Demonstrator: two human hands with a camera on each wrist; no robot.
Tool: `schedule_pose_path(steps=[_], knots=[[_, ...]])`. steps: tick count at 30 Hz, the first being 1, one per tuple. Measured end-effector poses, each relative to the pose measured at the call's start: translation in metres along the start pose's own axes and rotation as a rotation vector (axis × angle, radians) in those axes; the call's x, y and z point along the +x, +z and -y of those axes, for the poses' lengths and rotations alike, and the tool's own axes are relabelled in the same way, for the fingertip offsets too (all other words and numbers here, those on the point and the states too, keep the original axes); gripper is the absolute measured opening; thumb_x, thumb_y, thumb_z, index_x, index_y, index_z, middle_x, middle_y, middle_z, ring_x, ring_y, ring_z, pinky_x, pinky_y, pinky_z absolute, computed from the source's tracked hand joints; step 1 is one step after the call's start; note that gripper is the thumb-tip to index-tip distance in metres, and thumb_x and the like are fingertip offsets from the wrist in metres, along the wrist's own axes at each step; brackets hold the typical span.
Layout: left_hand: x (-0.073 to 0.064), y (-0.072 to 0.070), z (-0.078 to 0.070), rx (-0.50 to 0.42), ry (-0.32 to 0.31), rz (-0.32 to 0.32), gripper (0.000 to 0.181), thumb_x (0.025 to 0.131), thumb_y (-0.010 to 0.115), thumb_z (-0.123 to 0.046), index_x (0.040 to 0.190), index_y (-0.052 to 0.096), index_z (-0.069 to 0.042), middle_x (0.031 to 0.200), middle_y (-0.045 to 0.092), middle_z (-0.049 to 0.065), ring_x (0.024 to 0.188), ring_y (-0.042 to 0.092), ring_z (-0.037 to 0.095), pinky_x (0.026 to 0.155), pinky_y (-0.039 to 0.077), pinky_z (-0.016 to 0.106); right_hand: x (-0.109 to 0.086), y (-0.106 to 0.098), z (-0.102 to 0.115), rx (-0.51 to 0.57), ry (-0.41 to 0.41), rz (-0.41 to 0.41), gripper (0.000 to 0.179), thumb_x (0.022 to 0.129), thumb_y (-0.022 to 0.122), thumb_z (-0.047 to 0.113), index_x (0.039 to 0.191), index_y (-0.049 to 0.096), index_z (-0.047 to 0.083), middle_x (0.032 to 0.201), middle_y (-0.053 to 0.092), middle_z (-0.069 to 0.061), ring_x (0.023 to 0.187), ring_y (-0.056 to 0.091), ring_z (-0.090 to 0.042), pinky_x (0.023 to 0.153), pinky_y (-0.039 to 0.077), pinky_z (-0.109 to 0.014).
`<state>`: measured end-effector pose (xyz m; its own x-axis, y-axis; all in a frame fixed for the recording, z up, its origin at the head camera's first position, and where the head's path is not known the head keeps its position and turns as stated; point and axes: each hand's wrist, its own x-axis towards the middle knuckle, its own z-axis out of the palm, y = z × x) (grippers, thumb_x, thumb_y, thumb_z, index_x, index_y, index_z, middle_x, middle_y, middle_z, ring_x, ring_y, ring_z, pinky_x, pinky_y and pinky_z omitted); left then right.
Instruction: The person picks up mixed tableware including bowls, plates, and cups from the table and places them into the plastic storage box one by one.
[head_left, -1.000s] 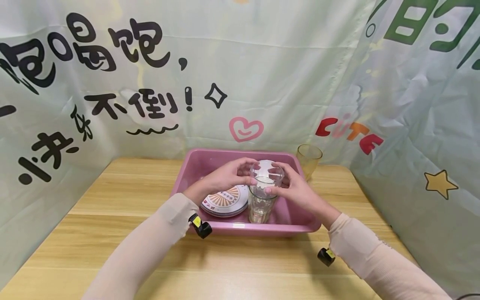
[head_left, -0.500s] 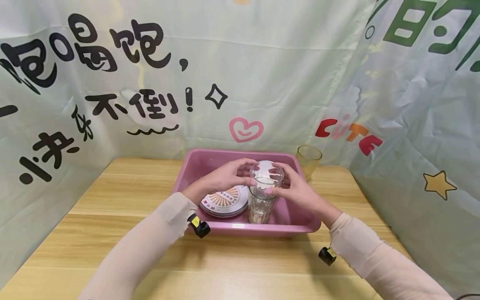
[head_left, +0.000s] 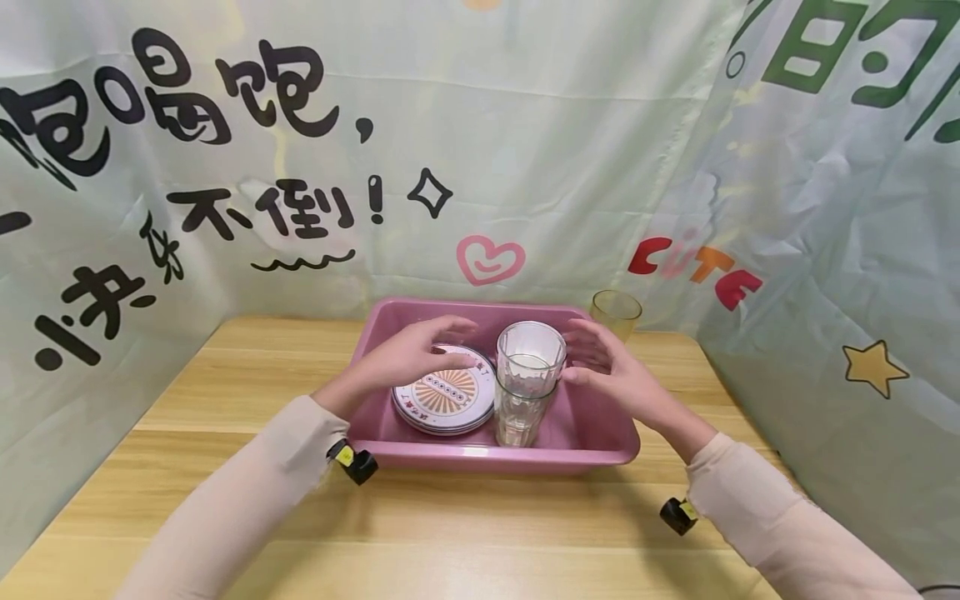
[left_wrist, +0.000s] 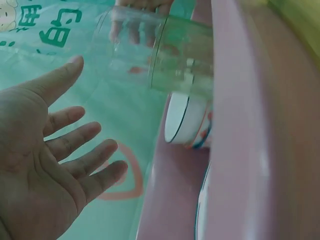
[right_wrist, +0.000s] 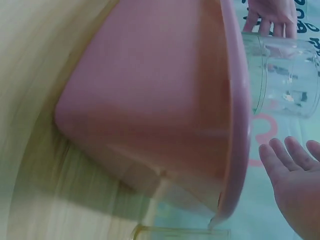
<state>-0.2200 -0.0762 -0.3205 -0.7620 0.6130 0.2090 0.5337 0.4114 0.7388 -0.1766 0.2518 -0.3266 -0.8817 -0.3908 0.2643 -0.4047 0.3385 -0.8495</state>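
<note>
Two clear glasses stand one above the other in the pink basin (head_left: 592, 457), the upper glass (head_left: 529, 375) set into the lower glass (head_left: 517, 422). My left hand (head_left: 408, 357) is off to the left of them, over a stack of patterned white plates (head_left: 446, 396), its fingers spread. On the other side, my right hand (head_left: 611, 372) hovers close beside the upper glass with fingers loosely extended. Neither hand holds anything. The left wrist view also shows a white enamel-look cup or bowl (left_wrist: 179, 119) with a dark rim inside the basin, behind the glasses.
An amber glass (head_left: 617, 310) stands behind the basin's right back corner. The wooden table (head_left: 465, 533) extends in front of the basin and to both sides. Printed cloth (head_left: 562, 167) hangs around the back and sides.
Both hands have let go of the upper glass and moved apart, the left to the left and the right to the right. The glasses stay stacked in place.
</note>
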Motion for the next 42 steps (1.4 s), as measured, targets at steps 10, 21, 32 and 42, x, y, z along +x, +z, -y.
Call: schedule_pose_path(steps=[10,21,32,42], knots=[[-0.036,-0.027,0.017,0.141,-0.075,-0.082,0.057,0.090,0.072,-0.032,0.139,0.052,-0.011,0.140,0.053,0.008,0.128,0.049,0.032,0.105,0.040,0.052,-0.016,-0.010,-0.010,-0.109,0.046,-0.050,0.056,0.096,0.065,0.017,0.144,0.042,0.002,0.138,0.050,-0.022,0.125,0.050,-0.040,0.094,0.046,-0.018],[-0.068,-0.038,0.057,0.177,-0.187,-0.175,0.058,0.092,0.070,-0.031,0.142,0.050,-0.010,0.141,0.050,0.021,0.124,0.050,0.044,0.101,0.041,0.060,-0.020,-0.027,-0.024,-0.178,0.150,-0.161,0.061,0.097,0.063,0.029,0.146,0.039,0.001,0.142,0.046,-0.023,0.128,0.048,-0.039,0.101,0.043,-0.053],[-0.090,-0.040,0.090,0.041,-0.227,-0.242,0.061,0.095,0.066,-0.018,0.147,0.040,-0.002,0.149,0.037,0.024,0.129,0.043,0.047,0.096,0.047,0.053,-0.017,-0.054,-0.048,-0.270,0.248,-0.254,0.078,0.095,0.063,0.042,0.151,0.028,0.001,0.147,0.038,-0.026,0.132,0.039,-0.044,0.099,0.042,-0.061],[-0.099,-0.029,0.108,-0.234,-0.298,-0.286,0.070,0.097,0.063,-0.026,0.154,0.028,-0.009,0.152,0.035,0.021,0.130,0.045,0.039,0.096,0.050,0.040,-0.010,-0.067,-0.067,-0.245,0.336,-0.284,0.095,0.091,0.062,0.055,0.156,0.014,0.004,0.152,0.029,-0.025,0.137,0.032,-0.044,0.103,0.036,-0.064]])
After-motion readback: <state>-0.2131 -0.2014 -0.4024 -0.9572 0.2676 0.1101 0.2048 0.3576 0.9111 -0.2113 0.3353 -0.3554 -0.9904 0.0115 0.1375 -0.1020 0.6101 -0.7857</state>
